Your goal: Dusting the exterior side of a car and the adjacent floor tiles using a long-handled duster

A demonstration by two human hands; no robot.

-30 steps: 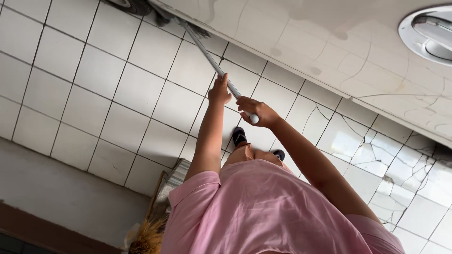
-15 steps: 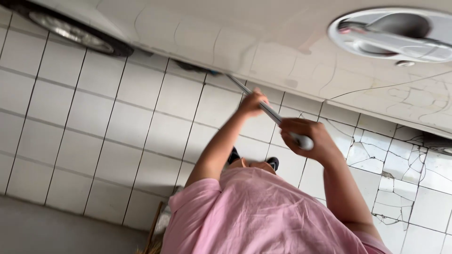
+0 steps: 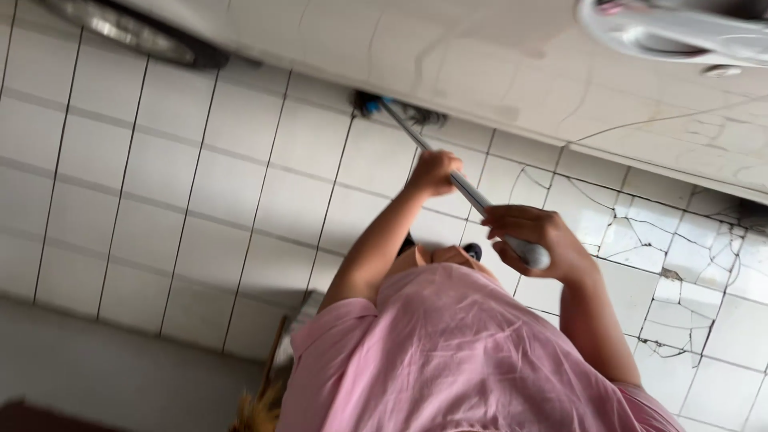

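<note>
Mop handle [image 3: 472,192]: pale metal pole, slanting from the person's chest down toward the white car body [image 3: 448,48]; left hand [image 3: 432,172] is closing around the pole's middle; right hand [image 3: 538,240] is gripping its grey upper end; mop head [image 3: 396,110], dark with a blue fitting, is lying on the white tiled floor [image 3: 200,184] at the car's lower edge; cracked tiles [image 3: 680,264] are showing to the right; a car door handle [image 3: 680,36] is sitting above.

I'm in a car-wash bay or garage: white tiled floor [image 3: 200,184], cracked in places, a white car [image 3: 496,48] with door handle [image 3: 680,32] and tyre [image 3: 128,32] beside me.
</note>
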